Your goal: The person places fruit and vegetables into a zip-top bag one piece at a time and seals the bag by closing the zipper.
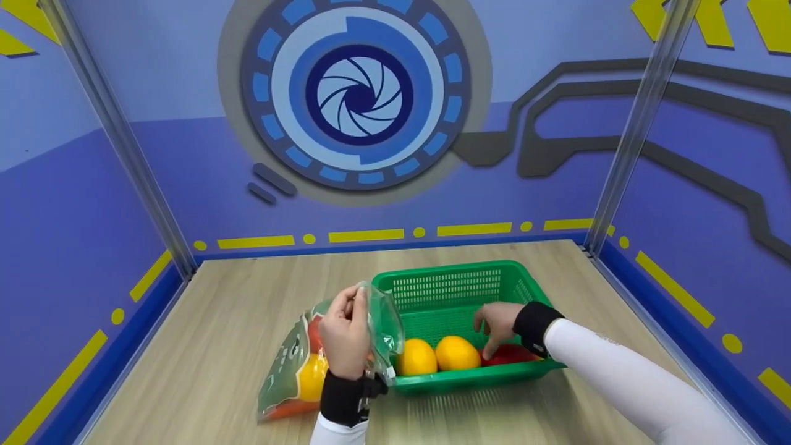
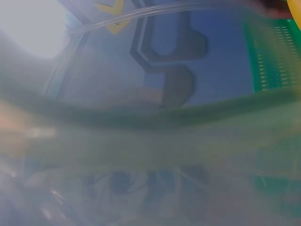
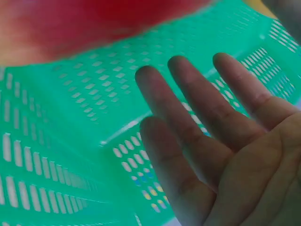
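Observation:
My left hand pinches the top edge of a clear plastic bag with a green print, its mouth spread toward the basket. Through the bag show an orange-yellow fruit, something red above it and something orange-red at the bottom. Inside the green basket, my right hand reaches down over a red fruit, the thumb right at its surface. In the right wrist view the fingers are spread and nearly straight, below the blurred red fruit. Two oranges lie beside it. Blurred plastic fills most of the left wrist view.
The basket's slotted walls stand on a wood-grain table, to the right of the bag. Blue-purple panels with a round printed emblem enclose the table at the back and sides, joined by metal posts.

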A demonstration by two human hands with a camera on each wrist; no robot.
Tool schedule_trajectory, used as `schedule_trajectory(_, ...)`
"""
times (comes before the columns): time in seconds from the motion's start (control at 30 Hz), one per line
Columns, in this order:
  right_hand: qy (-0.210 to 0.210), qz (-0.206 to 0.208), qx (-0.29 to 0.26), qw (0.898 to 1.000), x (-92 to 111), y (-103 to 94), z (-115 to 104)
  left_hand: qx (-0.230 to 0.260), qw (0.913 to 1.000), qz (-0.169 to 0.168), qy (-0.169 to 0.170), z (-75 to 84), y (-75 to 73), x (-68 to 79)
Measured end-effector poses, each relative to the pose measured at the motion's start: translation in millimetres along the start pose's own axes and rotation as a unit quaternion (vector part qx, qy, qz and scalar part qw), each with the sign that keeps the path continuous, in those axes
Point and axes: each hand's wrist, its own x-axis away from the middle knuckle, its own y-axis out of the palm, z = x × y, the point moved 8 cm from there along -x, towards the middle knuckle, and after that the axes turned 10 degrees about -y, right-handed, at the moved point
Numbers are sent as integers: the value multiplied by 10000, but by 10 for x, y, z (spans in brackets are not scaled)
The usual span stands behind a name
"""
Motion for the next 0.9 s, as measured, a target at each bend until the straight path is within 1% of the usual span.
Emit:
schedule_trajectory(0.13,125,-326,187,9992,19,94,59,5,10000,5,31,-5,6,2)
schedule_trajectory(0.2,205,-411,318,9984,37,115,82,13,10000,-15,12,-4,9,4)
schedule_trajectory(0.27,272,-454,412,9978,52,126,101,8,10000,-4,8,-4,8,3)
schedule_trajectory(0.37,386,-427,412,9975,49,138,154,-38,10000,54,71,14,-3,5)
schedule_trajectory(0.5,575,-157,250,9979,21,125,270,-59,9999,92,116,21,-5,0)
schedule_trajectory(0.6,709,102,219,9972,6,91,351,-23,9999,72,97,22,-2,-4)
schedule_trajectory(0.7,767,244,253,9964,-15,57,401,16,9999,49,101,21,-1,-1)
schedule_trajectory(0.83,680,474,102,9965,-26,-16,375,59,10000,7,51,6,8,-2)
schedule_trajectory(0.9,677,654,-116,9955,-34,-52,343,61,10000,0,42,9,9,0)
